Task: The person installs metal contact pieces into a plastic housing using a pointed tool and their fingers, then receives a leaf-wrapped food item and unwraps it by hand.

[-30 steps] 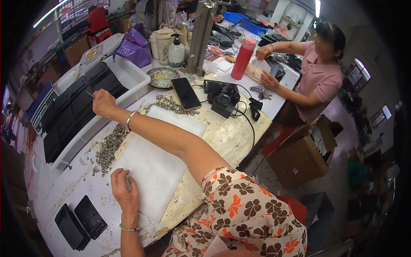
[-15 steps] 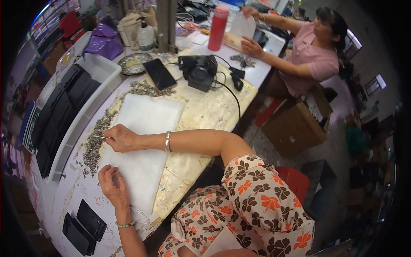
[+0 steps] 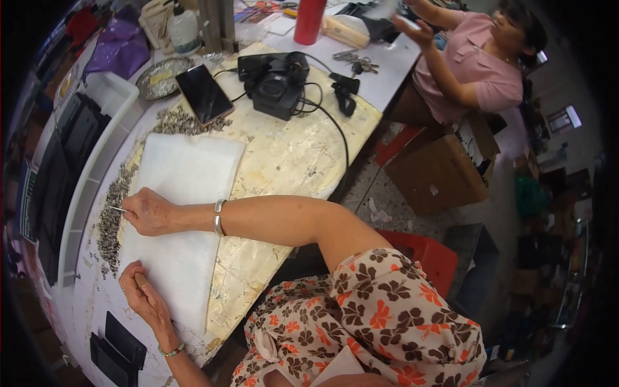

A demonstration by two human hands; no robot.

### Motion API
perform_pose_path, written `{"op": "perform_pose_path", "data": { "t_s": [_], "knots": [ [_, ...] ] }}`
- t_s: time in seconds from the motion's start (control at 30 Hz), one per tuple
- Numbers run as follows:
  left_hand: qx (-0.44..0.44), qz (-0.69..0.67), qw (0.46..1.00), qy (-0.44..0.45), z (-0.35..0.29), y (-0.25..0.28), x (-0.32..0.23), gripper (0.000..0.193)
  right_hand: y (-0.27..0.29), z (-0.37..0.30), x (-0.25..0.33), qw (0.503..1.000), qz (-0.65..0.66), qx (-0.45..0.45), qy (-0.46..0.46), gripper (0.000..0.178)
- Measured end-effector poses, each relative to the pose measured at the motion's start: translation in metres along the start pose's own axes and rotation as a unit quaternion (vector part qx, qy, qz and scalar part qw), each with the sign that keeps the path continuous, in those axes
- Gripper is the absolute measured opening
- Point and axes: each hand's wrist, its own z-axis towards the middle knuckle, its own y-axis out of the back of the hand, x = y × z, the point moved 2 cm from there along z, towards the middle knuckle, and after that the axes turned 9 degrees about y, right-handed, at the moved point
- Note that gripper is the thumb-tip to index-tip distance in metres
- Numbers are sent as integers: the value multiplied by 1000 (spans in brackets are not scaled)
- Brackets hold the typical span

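Head view: right hand [image 3: 149,213] holds 1 thin rod [image 3: 117,208] near metal parts [image 3: 110,238].

Table [image 3: 84,300]: white, scuffed.
Sheet [image 3: 284,155]: yellowed, covers much of table.
Pad [image 3: 184,171]: white, flat, on sheet.
Bits [image 3: 111,235]: metal, loose, heaped along pad's left and far edges.
Bin [image 3: 90,193]: white, left of bits.
Phone [image 3: 205,94]: face up, beside far bits.
Dish [image 3: 143,90]: round, behind phone.
Black unit [image 3: 277,93]: cabled, on sheet.
Keys [image 3: 369,64]: beyond sheet.
Flask [image 3: 310,22]: red, upright.
Cases [image 3: 126,342]: black, flat; can't count from here.
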Motion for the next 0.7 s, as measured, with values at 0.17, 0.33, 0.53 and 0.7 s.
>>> {"op": "perform_pose_path", "data": {
  "t_s": [0.17,0.33,0.53,0.7],
  "knots": [
    [20,26,999,9,7,-7,-24,15,22,0,8,999,-30,17,-1,14],
    [36,90,995,-15,5,-5,-28,5,18,-3,12,997,-37,59,-29,16],
    [36,90,995,5,7,-8,-30,5,22,-3,13,998,-20,64,-21,14],
    [44,98,994,-12,12,-8,-31,7,24,-2,15,998,-13,67,-7,14]
  ]
}}
